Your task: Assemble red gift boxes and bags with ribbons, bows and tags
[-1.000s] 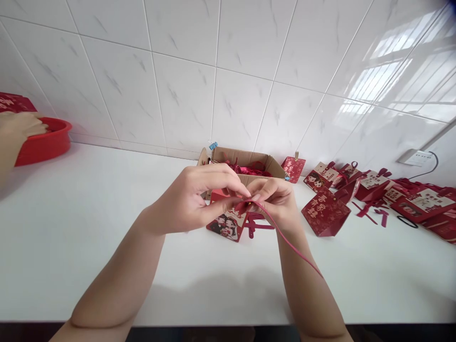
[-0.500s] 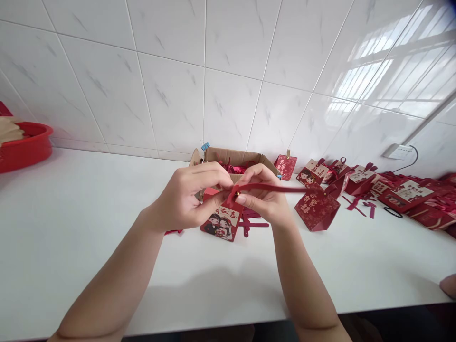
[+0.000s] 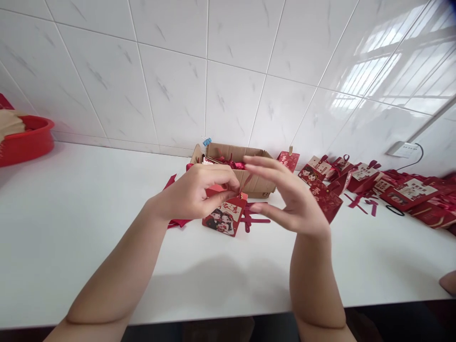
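Observation:
My left hand [image 3: 203,190] pinches the end of a red ribbon above a red and cream gift box [image 3: 225,219] printed with a cartoon couple. The ribbon [image 3: 246,180] rises from those fingertips toward the right. My right hand [image 3: 285,194] hovers to the right of it, thumb and fingers spread, with nothing visible between them. Under and between the hands lie several dark red ribbon strips [image 3: 257,220] on the white table. Behind the hands is an open cardboard box [image 3: 263,183] holding red ribbons.
A red basin [image 3: 32,142] stands at the far left. Several red gift boxes [image 3: 406,190] line the wall on the right, with loose ribbons [image 3: 361,202] before them. A white socket [image 3: 402,149] is on the wall. Part of another person's hand [image 3: 448,283] shows at the right edge.
My right hand has let go of the ribbon, opened and moved to the right. The long ribbon no longer stretches out to the right. My left hand still pinches near the box top.

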`<state>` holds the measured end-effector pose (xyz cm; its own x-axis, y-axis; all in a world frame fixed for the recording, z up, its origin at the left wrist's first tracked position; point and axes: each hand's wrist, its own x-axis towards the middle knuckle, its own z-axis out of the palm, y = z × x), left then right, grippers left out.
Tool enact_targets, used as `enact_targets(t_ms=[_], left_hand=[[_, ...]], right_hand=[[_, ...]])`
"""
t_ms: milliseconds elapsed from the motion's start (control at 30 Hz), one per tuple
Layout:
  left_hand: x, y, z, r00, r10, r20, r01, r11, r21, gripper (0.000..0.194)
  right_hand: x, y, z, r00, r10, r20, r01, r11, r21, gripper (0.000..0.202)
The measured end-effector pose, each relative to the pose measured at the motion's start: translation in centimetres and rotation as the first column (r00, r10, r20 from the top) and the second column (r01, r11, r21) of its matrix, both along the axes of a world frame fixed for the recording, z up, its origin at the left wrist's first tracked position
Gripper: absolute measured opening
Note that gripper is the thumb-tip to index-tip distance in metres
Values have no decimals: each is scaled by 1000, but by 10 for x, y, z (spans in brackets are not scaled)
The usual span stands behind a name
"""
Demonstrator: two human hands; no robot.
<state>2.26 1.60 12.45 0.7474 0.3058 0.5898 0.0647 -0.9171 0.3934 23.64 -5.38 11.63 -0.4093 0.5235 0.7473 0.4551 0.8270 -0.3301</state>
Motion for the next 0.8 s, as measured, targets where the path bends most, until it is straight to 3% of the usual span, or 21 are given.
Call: enact_targets(t_ms=[67,233,333,467,567,667,800], left_hand=[[0,0,0,1000,8,11,-8,1000,-20,13],[-2,1,2,998,52,18,-51,997,-62,11],[-3,1,4,1000,24,2,-23,995,-101,9],[-2,2,6,997,-67,-41,59,982,-178,10],[-2,4,5,990,-130,-58,111,960,-258,9],[-2,6,3,986,-145,-78,115,946,-303,7],[-1,6,2,979,-164,-118,117,936,-331,8]], right_hand=[[-8,4,-2,996,52,72,-52,999,-15,44],[-13,13,-8,1000,8,-12,-8,999,38,21],[-11,13,-9,998,53,-12,-54,999,-6,6],[-11,12,-10,990,142,-11,-142,979,-148,9],[-12,12,-11,985,169,-27,-171,970,-172,11],[-13,12,-11,984,178,-5,-176,969,-175,7],[-12,14,-13,979,203,1,-194,939,-285,5]])
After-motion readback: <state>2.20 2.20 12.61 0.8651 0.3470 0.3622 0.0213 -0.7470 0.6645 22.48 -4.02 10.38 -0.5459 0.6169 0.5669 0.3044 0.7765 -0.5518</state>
